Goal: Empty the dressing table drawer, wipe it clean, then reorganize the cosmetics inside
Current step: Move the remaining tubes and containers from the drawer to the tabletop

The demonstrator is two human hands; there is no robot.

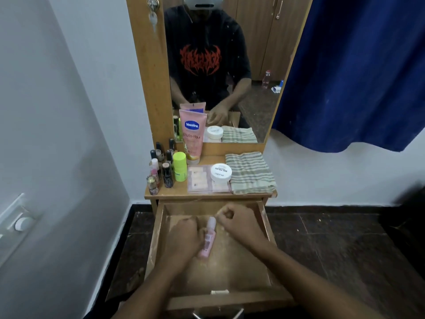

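Note:
The wooden drawer (268,229) is pulled out below the dressing table, and both my hands are inside it. A small pink bottle (209,240) with a white cap lies lengthwise at the drawer's middle. My left hand (184,238) is curled against the bottle's left side and grips its body. My right hand (239,224) is closed, with thumb and forefinger pinched at the cap end. The rest of the drawer floor shows only bare, dusty wood.
On the tabletop stand a pink Vaseline tube (192,137), a white jar (221,172), a pink nail-sticker packet (197,179), a green stick (179,166) and several small bottles (158,173). A folded striped cloth (250,172) lies at the right. The mirror (230,65) rises behind, and a blue curtain (356,65) hangs at the right.

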